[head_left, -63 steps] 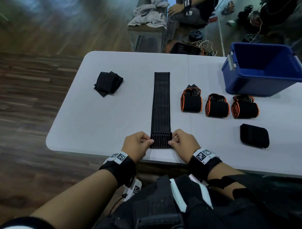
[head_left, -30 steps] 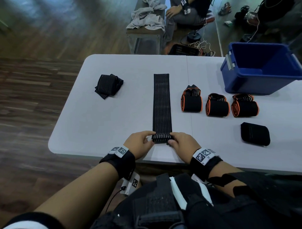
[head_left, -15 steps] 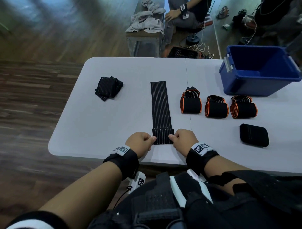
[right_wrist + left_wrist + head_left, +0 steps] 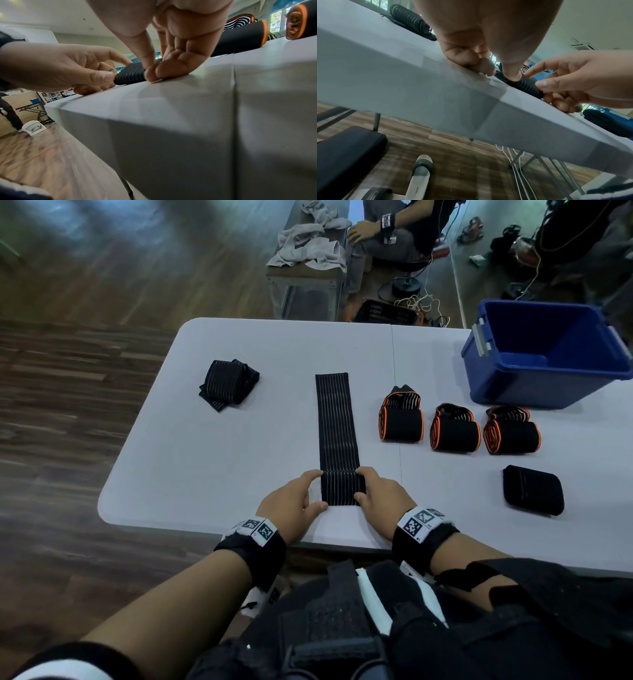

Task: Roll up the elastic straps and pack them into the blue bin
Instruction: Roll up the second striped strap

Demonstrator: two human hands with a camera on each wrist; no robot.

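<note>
At the near edge of the surface (image 4: 212, 460), the left hand (image 4: 291, 503) pinches one end of the started roll of the striped strap (image 4: 337, 436); the right hand (image 4: 382, 498) pinches the other. The strap looks light, soft and springy, so a loose coil would likely unwind; best held at the roll's ends. The blue bin (image 4: 534, 385) sits at the far right corner. No legible writing shows.

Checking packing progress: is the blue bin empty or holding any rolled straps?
Empty as far as visible: the blue bin shows only bare blue floor and walls; its near inside corner is hidden.
</note>
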